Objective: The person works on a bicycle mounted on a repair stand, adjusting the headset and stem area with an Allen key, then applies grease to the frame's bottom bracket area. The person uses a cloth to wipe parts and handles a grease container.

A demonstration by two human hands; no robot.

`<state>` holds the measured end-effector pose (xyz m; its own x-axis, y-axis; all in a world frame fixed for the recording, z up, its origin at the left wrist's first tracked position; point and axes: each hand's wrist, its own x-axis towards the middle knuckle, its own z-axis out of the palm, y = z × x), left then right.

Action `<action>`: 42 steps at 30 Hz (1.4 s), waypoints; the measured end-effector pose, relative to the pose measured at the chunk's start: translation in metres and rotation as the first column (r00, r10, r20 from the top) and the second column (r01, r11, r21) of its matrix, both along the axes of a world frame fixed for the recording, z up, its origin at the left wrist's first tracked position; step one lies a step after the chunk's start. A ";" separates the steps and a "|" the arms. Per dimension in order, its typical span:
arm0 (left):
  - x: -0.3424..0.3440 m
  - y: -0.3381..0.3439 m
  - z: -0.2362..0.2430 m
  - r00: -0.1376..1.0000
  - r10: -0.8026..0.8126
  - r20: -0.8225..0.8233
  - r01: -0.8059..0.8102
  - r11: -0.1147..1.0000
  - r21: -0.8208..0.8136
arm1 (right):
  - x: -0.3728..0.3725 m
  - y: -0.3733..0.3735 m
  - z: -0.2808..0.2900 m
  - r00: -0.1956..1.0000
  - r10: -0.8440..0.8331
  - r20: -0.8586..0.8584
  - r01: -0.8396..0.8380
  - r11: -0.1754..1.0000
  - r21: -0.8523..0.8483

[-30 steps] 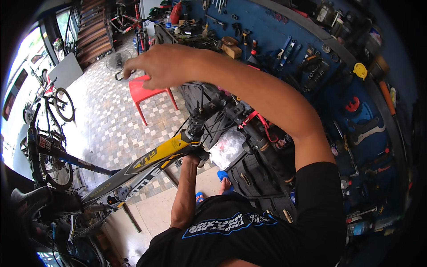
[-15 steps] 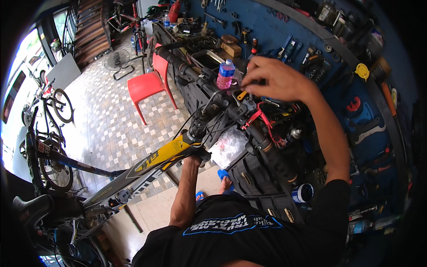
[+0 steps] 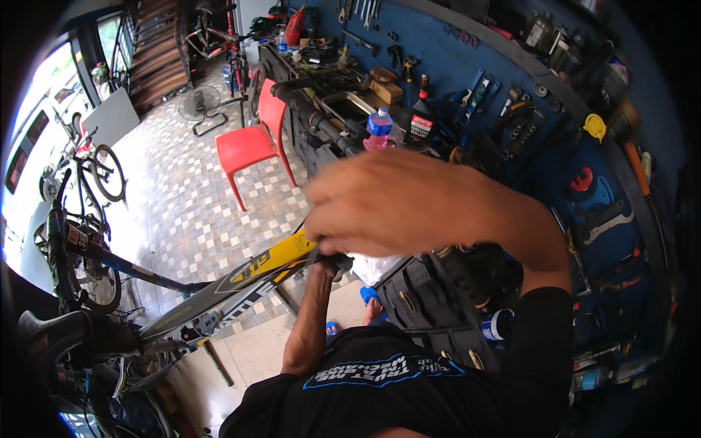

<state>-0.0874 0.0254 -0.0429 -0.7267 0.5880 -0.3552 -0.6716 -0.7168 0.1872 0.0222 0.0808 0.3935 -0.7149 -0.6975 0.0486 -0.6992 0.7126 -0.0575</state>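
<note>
The right hand (image 3: pixel 380 197) is no longer reaching out over the workbench (image 3: pixel 336 117) as it was half a second earlier; it is now crossing inward, blurring with motion, and covering the front end of the bike frame (image 3: pixel 219 290). The left hand (image 3: pixel 325 271) is keeping its place underneath that same end, so both hands are now coming close together there, which seems to be making the front of the frame the centre of the work. The right hand's fingers are curling downward, but blur is leaving it impossible to tell whether they are holding anything. The left hand is pressing up close against the frame's underside with its fingers disappearing from view, so I cannot tell whether it is gripping or merely supporting. The frame is lying just to the left of both hands, its long axis running diagonally: the yellow front end is pointing forward and right, in under the right hand, while the rear is stretching back and left, toward the black saddle (image 3: pixel 55 337), well apart from the left hand. A bottle of pink liquid (image 3: pixel 379 125) is standing just beyond the right hand, a red chair (image 3: pixel 252 150) is standing ahead and to its left, and a clear plastic bag (image 3: pixel 374 270) is showing beneath it, just right of the left hand.
</note>
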 end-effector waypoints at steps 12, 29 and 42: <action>0.000 -0.006 0.002 0.999 0.036 -0.031 -0.036 0.999 0.010 | -0.148 0.075 -0.017 0.925 -0.363 0.109 0.379 0.898 -0.224; 0.003 -0.003 0.002 0.999 -0.030 -0.020 0.030 1.000 0.006 | 0.096 0.058 -0.023 0.928 -0.337 -0.160 0.330 0.941 -0.071; 0.001 -0.003 0.006 0.999 -0.003 -0.038 0.004 1.000 0.017 | -0.092 -0.018 0.005 0.994 -0.102 -0.050 0.096 0.989 -0.111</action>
<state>-0.0866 0.0223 -0.0370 -0.7375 0.5963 -0.3171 -0.6666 -0.7180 0.2004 -0.0701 0.0632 0.3982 -0.7742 -0.6120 0.1615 -0.6299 0.7700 -0.1018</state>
